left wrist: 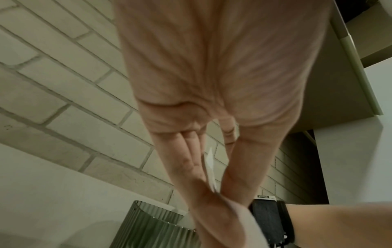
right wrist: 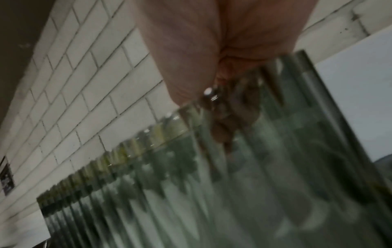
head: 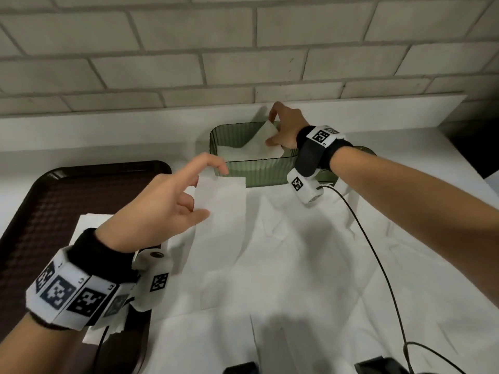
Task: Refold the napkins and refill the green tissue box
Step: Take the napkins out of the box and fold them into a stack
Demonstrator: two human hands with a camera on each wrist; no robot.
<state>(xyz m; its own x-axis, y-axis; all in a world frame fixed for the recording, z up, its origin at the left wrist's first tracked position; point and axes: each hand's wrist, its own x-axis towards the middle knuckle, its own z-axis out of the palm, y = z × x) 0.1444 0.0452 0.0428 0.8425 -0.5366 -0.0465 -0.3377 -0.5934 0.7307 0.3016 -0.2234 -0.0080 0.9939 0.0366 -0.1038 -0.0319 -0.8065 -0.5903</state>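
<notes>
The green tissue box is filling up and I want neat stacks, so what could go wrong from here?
1. The right hand pinches a napkin whose corner stands up against the wall of the green tissue box; it may settle crooked or crumpled.
2. The left hand holds the next folded napkin only at its upper edge, so the fold may fall open.
3. The wrist cable trails across the table and could snag.
</notes>
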